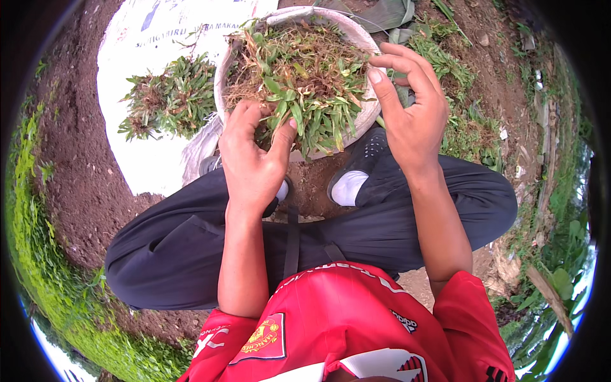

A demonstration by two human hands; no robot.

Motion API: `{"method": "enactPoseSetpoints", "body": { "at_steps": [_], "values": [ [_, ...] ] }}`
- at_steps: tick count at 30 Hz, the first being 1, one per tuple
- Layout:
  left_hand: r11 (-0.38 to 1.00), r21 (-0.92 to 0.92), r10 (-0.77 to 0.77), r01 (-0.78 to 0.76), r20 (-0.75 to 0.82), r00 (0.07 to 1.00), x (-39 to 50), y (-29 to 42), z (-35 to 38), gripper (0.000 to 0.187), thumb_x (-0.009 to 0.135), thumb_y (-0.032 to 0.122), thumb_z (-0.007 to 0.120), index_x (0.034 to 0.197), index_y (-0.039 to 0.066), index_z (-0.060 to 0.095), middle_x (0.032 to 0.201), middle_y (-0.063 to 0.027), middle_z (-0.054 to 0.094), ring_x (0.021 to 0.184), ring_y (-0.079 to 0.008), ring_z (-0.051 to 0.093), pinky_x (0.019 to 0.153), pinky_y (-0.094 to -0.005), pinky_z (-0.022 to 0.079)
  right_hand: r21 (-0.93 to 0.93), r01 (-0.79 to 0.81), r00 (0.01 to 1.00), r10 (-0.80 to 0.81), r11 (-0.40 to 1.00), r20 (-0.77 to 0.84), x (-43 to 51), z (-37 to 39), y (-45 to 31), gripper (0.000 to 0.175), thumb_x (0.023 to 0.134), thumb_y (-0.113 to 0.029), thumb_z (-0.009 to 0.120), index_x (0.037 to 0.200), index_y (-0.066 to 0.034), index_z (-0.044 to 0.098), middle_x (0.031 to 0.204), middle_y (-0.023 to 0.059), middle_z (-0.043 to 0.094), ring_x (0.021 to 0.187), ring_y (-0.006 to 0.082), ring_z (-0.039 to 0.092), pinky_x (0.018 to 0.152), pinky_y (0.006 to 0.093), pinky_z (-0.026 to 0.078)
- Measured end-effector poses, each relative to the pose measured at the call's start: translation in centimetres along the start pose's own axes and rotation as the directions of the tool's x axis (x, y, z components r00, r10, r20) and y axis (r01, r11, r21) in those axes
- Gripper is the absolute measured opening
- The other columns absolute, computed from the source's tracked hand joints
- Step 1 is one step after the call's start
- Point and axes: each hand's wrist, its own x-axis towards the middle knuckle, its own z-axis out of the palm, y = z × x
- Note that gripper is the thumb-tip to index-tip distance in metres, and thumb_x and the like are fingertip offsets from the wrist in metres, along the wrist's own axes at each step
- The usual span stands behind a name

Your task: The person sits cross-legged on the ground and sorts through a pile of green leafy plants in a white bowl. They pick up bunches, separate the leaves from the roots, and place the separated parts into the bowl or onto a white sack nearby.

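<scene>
A round, whitish tub [366, 114] stands before me, heaped with uprooted grass [305, 71] showing green blades and brown roots. My left hand [258, 148] is at the near left of the heap, thumb and fingers closed around some grass blades. My right hand [413, 100] is raised over the tub's right rim, its fingers apart and curved, with nothing seen between them. Left of the tub, a clump of grass with roots [172, 98] lies on a white woven sack [138, 157] that bears print.
My shoes [365, 148] and bent knees are close below the tub. More loose grass [458, 110] lies on the soil to the right, with broad leaves [389, 16] beyond the tub. Bare brown soil [76, 157] is at the left, and a wooden stick [549, 298] lies at the lower right.
</scene>
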Motion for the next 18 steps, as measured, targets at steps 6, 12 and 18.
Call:
{"method": "enactPoseSetpoints", "body": {
  "at_steps": [6,12,18],
  "values": [
    [0.999,-0.033,0.000,0.001,0.019,1.000,-0.2,0.3,0.2,0.017,0.090,0.011,0.078,0.095,-0.003,0.071,0.089,-0.0168,0.064,0.085,-0.0369,0.060,0.086,-0.0422,0.047,-0.056,0.331,0.925,-0.312,0.942,0.217,-1.0,0.6,-2.1,0.017,0.078,-0.017,0.089,0.093,-0.0121,0.083,0.126,0.0019,0.076,0.118,0.0298,0.067,0.102,0.0448,0.052],
    [1.000,-0.020,0.013,-0.012,0.034,0.999,-0.4,0.3,0.6,0.016,0.095,0.014,0.075,0.094,-0.002,0.074,0.082,-0.0148,0.060,0.080,-0.0351,0.058,0.093,-0.0448,0.044,-0.036,0.282,0.931,-0.264,0.959,0.253,-1.6,1.0,-2.3,0.020,0.076,-0.009,0.090,0.094,-0.0088,0.083,0.126,0.0081,0.077,0.118,0.0310,0.070,0.104,0.0441,0.055],
    [0.998,-0.016,-0.053,0.053,0.012,0.999,-0.5,0.2,0.7,0.018,0.097,0.014,0.073,0.090,-0.002,0.075,0.077,-0.0137,0.058,0.076,-0.0328,0.057,0.088,-0.0451,0.044,0.045,0.314,0.919,-0.315,0.948,0.237,-1.5,0.9,-2.3,0.015,0.075,-0.006,0.089,0.088,-0.0070,0.080,0.126,0.0087,0.077,0.116,0.0308,0.071,0.102,0.0427,0.056]
  ]
}}
